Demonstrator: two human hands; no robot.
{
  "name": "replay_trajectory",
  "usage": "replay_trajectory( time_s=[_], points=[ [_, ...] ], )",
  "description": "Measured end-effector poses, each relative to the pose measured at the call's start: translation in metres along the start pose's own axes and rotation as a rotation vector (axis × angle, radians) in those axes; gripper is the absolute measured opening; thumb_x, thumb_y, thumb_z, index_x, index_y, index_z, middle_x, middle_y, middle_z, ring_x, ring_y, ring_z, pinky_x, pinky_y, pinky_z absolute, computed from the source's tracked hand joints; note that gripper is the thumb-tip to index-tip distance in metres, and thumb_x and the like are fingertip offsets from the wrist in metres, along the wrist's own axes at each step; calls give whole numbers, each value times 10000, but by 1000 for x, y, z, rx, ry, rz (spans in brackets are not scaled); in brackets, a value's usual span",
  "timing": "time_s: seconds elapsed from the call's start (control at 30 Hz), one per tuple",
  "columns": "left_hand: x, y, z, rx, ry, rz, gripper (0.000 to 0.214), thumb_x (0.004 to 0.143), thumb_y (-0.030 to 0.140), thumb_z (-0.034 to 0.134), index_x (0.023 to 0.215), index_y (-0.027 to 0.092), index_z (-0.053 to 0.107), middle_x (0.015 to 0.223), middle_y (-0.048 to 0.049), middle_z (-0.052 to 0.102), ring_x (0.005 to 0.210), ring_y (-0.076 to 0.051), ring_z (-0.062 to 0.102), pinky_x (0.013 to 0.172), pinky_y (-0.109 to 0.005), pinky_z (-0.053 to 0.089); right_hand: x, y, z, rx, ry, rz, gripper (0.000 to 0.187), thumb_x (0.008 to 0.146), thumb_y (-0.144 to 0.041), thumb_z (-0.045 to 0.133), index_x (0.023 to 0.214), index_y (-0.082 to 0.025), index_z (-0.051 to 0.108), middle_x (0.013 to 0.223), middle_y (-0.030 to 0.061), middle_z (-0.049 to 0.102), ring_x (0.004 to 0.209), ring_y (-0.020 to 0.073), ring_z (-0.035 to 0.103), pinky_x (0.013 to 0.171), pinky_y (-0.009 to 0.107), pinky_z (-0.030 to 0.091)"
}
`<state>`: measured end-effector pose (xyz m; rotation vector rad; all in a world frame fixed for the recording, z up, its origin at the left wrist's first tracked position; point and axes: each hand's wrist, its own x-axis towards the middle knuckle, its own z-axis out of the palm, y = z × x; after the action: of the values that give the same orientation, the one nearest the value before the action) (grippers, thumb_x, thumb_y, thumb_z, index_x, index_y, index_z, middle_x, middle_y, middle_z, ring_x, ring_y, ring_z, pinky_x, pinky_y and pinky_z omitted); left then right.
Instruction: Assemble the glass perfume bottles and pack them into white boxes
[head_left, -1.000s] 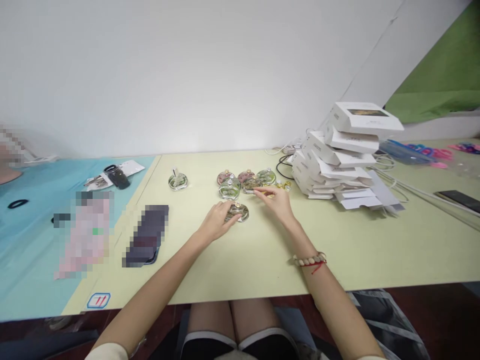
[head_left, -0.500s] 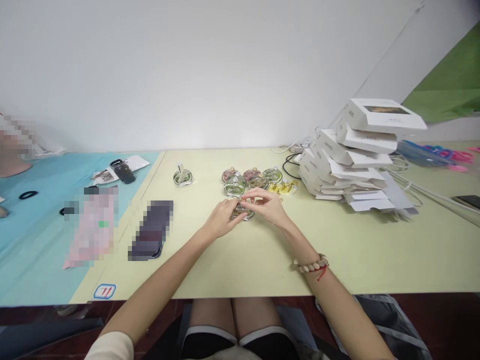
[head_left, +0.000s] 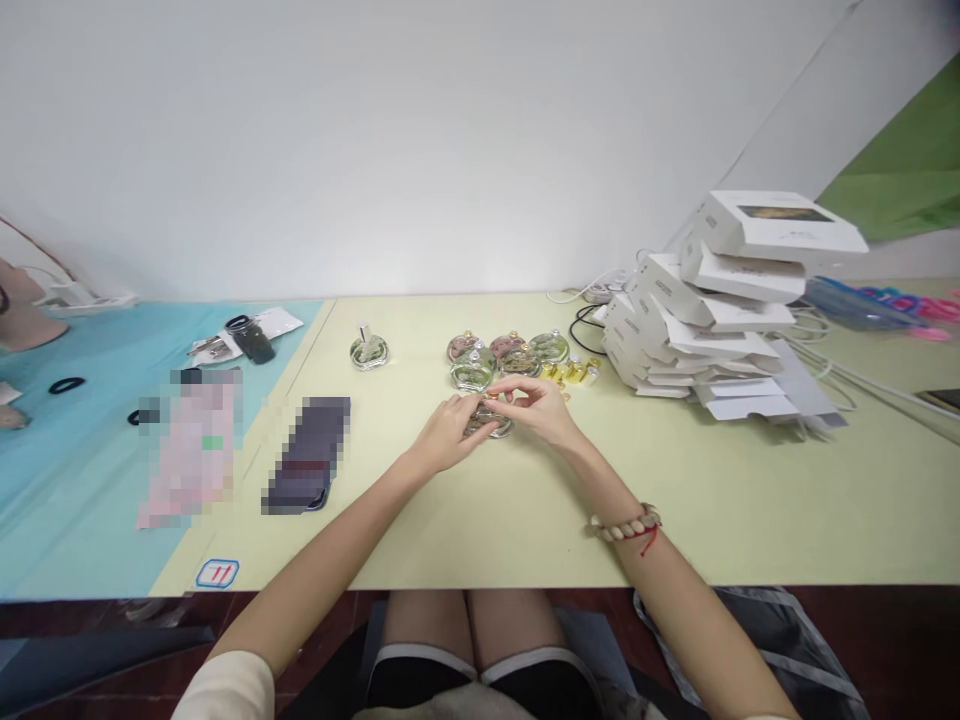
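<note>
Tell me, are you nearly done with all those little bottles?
Partway, it seems. Maybe done: five bottles grouped behind the hands, tops too small to check. In hand: left hand steadies a round bottle on the table; right hand holds a small gold piece at its top. Left: loose gold caps beside the group and a lone bottle standing apart.

One camera, worn on the person's head, looks forward and down across the pale yellow-green tabletop (head_left: 480, 530) toward the plain white wall (head_left: 375, 150). At arm's reach near the picture's centre, the left hand (head_left: 444, 440) and right hand (head_left: 541, 410) meet over a small round glass bottle (head_left: 495, 428). The lap fills the bottom edge. The table's edges seem bent, probably by a wide lens.
</note>
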<state>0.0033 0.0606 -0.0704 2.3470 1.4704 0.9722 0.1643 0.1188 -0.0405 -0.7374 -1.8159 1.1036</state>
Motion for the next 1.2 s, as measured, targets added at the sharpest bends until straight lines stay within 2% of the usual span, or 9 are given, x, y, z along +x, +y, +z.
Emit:
replay_trajectory(
  time_s=[0.17,0.43,0.63,0.8,0.97,1.2],
  points=[
    [0,-1,0,-13,-10,6,382,875,417,393,1176,184,421,1090,-83,556,965,-200,514,826,-331,410,1,5,-1,9,-3,-14,223,604,-364,723,728,-183,680,806,54,623,680,128,503,435,205,349],
    [1,-1,0,-16,-9,10,371,874,417,398,1159,181,435,1062,-81,565,960,-200,514,831,-333,406,1,6,-1,18,12,-16,219,590,-350,739,688,-176,648,753,36,603,664,122,486,483,224,379],
    [2,-7,-2,-48,-16,38,363,863,428,422,1134,189,455,1081,-73,567,955,-196,517,837,-336,405,0,1,-2,7,53,22,301,572,-347,753,805,-172,679,824,57,645,620,111,490,508,238,403],
    [3,-10,-3,-55,-18,23,398,864,425,424,1181,186,431,1088,-68,572,946,-190,514,834,-329,408,-1,1,-7,-18,-34,42,285,619,-383,715,823,-184,708,832,65,668,623,130,526,477,242,403],
    [3,-10,-3,-36,-32,19,387,870,438,403,1151,176,445,1055,-72,578,932,-194,515,822,-329,408,-1,2,-7,-27,-16,51,286,643,-375,702,870,-201,714,891,66,676,690,153,565,502,248,427],
    [2,-9,-3,-8,-29,15,413,875,440,391,1178,161,421,1046,-81,578,908,-197,516,793,-324,409,0,0,-4,-19,-49,41,263,662,-355,689,870,-197,714,856,61,678,669,137,553,458,223,377]
  ],
)
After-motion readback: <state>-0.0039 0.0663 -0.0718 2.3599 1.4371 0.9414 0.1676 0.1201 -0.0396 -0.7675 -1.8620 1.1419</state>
